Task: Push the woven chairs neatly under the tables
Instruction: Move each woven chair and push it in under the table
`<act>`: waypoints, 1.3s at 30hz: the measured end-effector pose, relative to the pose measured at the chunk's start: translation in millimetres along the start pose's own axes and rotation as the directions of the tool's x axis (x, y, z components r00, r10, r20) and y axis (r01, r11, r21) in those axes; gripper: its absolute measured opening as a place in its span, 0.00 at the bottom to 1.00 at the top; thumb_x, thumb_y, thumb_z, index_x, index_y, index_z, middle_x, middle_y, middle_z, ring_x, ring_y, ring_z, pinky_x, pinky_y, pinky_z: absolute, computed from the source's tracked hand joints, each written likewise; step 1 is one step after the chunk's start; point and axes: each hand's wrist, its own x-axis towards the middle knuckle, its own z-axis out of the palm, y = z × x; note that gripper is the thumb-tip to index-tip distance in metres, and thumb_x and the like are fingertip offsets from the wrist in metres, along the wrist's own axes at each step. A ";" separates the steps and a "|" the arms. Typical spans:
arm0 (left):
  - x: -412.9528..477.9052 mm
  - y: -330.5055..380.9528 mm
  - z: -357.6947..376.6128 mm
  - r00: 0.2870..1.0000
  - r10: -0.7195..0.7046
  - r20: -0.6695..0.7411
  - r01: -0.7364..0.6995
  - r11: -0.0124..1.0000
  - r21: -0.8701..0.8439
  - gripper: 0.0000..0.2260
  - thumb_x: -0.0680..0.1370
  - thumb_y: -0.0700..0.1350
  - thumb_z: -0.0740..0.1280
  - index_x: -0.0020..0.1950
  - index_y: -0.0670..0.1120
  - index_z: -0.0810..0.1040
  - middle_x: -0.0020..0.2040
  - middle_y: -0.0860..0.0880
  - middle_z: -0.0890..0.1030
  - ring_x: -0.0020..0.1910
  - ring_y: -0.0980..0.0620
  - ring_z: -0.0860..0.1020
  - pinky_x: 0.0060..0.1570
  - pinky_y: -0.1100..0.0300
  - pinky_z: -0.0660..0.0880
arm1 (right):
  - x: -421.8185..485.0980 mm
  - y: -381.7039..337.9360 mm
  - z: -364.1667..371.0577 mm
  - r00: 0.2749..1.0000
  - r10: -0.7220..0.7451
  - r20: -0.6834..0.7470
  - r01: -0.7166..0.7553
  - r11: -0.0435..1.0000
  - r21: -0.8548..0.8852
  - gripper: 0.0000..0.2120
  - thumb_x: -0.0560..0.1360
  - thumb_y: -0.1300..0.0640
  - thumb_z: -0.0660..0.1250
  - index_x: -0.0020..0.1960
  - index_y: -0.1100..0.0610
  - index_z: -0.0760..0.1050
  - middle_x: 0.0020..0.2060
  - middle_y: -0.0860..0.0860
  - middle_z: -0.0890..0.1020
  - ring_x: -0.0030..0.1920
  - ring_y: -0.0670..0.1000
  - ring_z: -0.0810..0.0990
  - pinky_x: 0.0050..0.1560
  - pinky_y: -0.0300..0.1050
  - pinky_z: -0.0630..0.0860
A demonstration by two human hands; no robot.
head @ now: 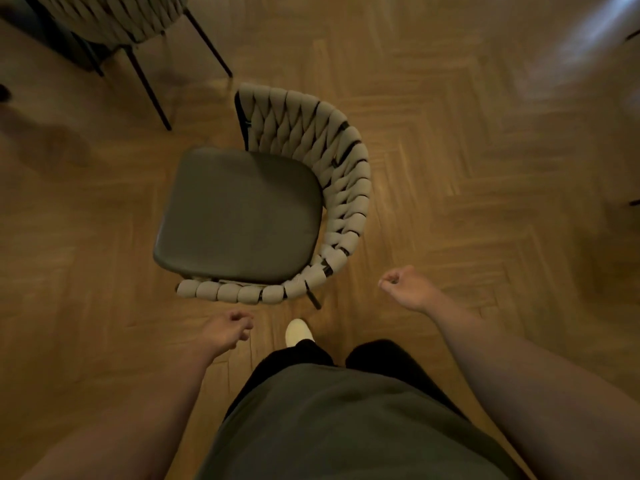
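Note:
A woven chair with a dark green seat cushion and a curved beige braided backrest stands on the floor directly below me, its open front facing left. My left hand hangs just below the near end of the backrest, fingers loosely curled, holding nothing. My right hand hangs to the right of the backrest, also loosely curled around nothing. Neither hand touches the chair. A second woven chair with thin black legs stands at the top left, partly cut off by the frame.
Herringbone wooden floor spreads all around. My white shoe steps just behind the near chair's black leg. A dark shape, possibly a table base, sits behind the far chair. Dark leg tips poke in at the right edge.

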 end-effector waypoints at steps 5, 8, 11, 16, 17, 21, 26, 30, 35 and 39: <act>7.5 24.3 -8.3 0.999 0.018 -0.031 -0.020 0.998 -0.063 0.09 0.82 0.44 0.63 0.60 0.48 0.79 0.55 0.49 0.81 0.50 0.50 0.81 0.44 0.57 0.75 | 45.6 -20.6 -33.0 0.998 -0.021 0.058 0.024 0.999 -0.037 0.14 0.81 0.53 0.63 0.61 0.60 0.80 0.50 0.51 0.81 0.54 0.53 0.80 0.56 0.49 0.77; 12.8 32.8 -7.5 0.997 -0.044 -0.062 0.033 0.986 -0.166 0.07 0.82 0.42 0.63 0.56 0.45 0.80 0.54 0.45 0.81 0.52 0.44 0.80 0.40 0.57 0.73 | 81.5 -33.4 -56.9 0.996 -0.010 0.087 0.015 0.998 -0.065 0.11 0.81 0.54 0.63 0.59 0.57 0.78 0.50 0.55 0.83 0.49 0.54 0.82 0.53 0.49 0.78; 17.7 38.3 -0.9 0.980 -0.172 -0.102 0.133 0.941 -0.310 0.07 0.82 0.43 0.63 0.53 0.44 0.80 0.53 0.41 0.82 0.50 0.43 0.80 0.39 0.56 0.72 | 126.8 -49.6 -85.0 0.992 0.019 0.128 -0.010 0.998 -0.065 0.15 0.81 0.52 0.63 0.65 0.58 0.74 0.51 0.58 0.83 0.50 0.57 0.83 0.56 0.54 0.80; 23.1 60.4 21.7 0.875 -0.461 -0.146 0.250 0.690 -0.679 0.05 0.82 0.41 0.63 0.49 0.41 0.75 0.47 0.42 0.78 0.41 0.47 0.75 0.38 0.55 0.73 | 215.6 -79.1 -131.9 0.990 0.040 0.133 -0.042 0.999 0.016 0.26 0.79 0.47 0.64 0.73 0.57 0.68 0.53 0.55 0.82 0.50 0.57 0.83 0.50 0.53 0.83; 22.9 67.3 29.2 0.836 -0.529 -0.143 0.246 0.596 -0.764 0.05 0.82 0.41 0.64 0.48 0.40 0.75 0.47 0.41 0.78 0.41 0.47 0.76 0.41 0.52 0.75 | 232.4 -87.7 -140.6 0.989 0.038 0.145 -0.043 0.999 0.032 0.25 0.79 0.46 0.64 0.72 0.57 0.69 0.54 0.55 0.82 0.50 0.56 0.83 0.49 0.53 0.83; 37.4 89.6 60.6 0.681 -0.731 -0.053 0.173 0.230 -0.958 0.10 0.81 0.45 0.67 0.55 0.38 0.76 0.55 0.40 0.79 0.49 0.44 0.80 0.40 0.49 0.79 | 289.0 -113.3 -163.7 0.972 0.087 0.217 -0.114 0.987 0.117 0.23 0.77 0.40 0.65 0.66 0.53 0.73 0.58 0.54 0.82 0.53 0.57 0.83 0.52 0.57 0.83; 72.4 118.4 91.9 0.610 -0.790 0.053 -0.072 -0.122 -0.990 0.24 0.78 0.48 0.72 0.71 0.45 0.70 0.63 0.46 0.78 0.55 0.45 0.79 0.48 0.47 0.80 | 331.0 -129.0 -165.5 0.955 0.109 0.278 -0.171 0.962 0.212 0.25 0.75 0.38 0.68 0.68 0.49 0.73 0.57 0.50 0.83 0.55 0.55 0.83 0.52 0.57 0.82; 93.4 131.0 109.5 0.510 -0.859 0.036 -0.172 -0.143 -0.975 0.32 0.76 0.46 0.74 0.75 0.48 0.62 0.63 0.46 0.73 0.58 0.44 0.75 0.58 0.47 0.76 | 353.1 -129.3 -154.6 0.945 0.149 0.291 -0.241 0.919 0.312 0.25 0.75 0.40 0.70 0.67 0.51 0.76 0.57 0.52 0.85 0.55 0.55 0.84 0.50 0.55 0.82; 102.4 130.0 129.4 0.412 -0.900 -0.139 -0.262 0.029 -0.965 0.29 0.75 0.43 0.74 0.73 0.51 0.67 0.59 0.50 0.75 0.57 0.47 0.76 0.57 0.52 0.75 | 374.8 -116.7 -146.9 0.938 0.182 0.296 -0.279 0.903 0.326 0.31 0.64 0.39 0.77 0.62 0.53 0.80 0.54 0.56 0.86 0.52 0.61 0.85 0.53 0.65 0.80; 102.3 128.7 133.7 0.395 -0.898 -0.193 -0.305 0.070 -0.950 0.30 0.75 0.42 0.73 0.74 0.54 0.67 0.61 0.50 0.77 0.58 0.46 0.77 0.62 0.46 0.75 | 375.4 -120.4 -143.0 0.954 0.191 0.231 -0.260 0.910 0.322 0.25 0.68 0.42 0.73 0.62 0.53 0.80 0.52 0.55 0.86 0.51 0.61 0.85 0.49 0.64 0.82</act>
